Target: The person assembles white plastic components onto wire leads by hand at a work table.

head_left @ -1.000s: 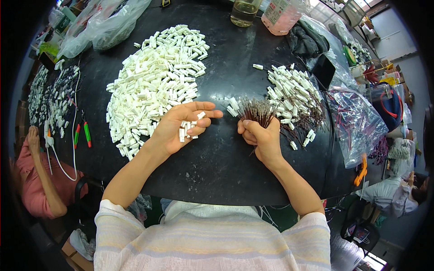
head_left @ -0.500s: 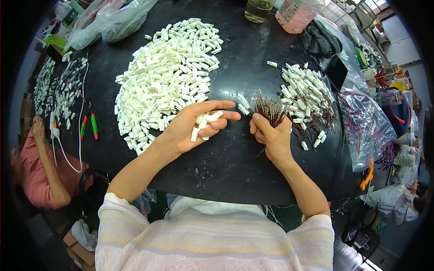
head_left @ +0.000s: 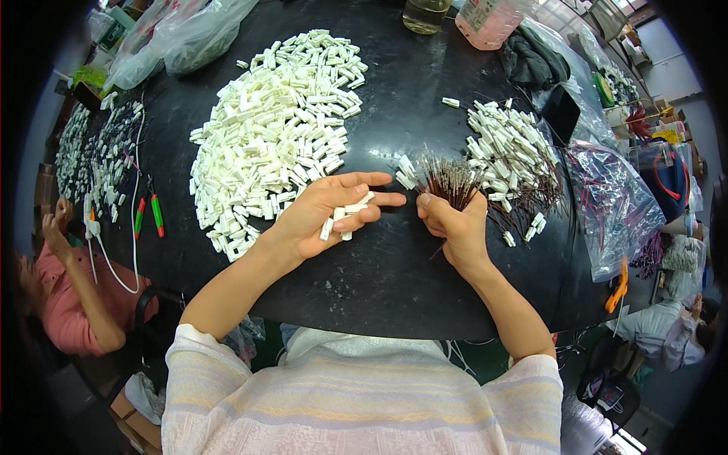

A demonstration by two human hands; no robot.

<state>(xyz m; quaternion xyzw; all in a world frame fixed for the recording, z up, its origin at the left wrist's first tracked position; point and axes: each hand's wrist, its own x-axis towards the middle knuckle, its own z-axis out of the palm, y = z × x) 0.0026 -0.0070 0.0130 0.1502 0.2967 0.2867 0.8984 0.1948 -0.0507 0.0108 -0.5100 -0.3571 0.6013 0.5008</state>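
Note:
Several small white plastic connector housings (head_left: 350, 210) rest in my left hand (head_left: 318, 212), under the thumb and on the curled fingers; its index and middle fingers stretch toward the right. My right hand (head_left: 459, 227) is closed round a bundle of thin brown wires (head_left: 447, 178) with silvery tips fanning upward. Beside those tips, on the bundle's left, are a few white housings (head_left: 406, 173); how they are held I cannot tell. A large heap of loose white housings (head_left: 273, 129) lies beyond my left hand. To the right is a pile of housings with brown wires (head_left: 516, 152).
On the black table (head_left: 364, 296) lie red-and-green handled tools (head_left: 156, 215) at the left and clear plastic bags (head_left: 618, 205) at the right. A phone-like black slab (head_left: 560, 115), a pink-filled container (head_left: 489, 23) and a cup of liquid (head_left: 423, 17) stand farther off. People sit on both sides.
In my left hand the thumb has shifted and the white housings have turned slightly. My right hand keeps its hold on the wires. At the left, the other person's hands have moved.

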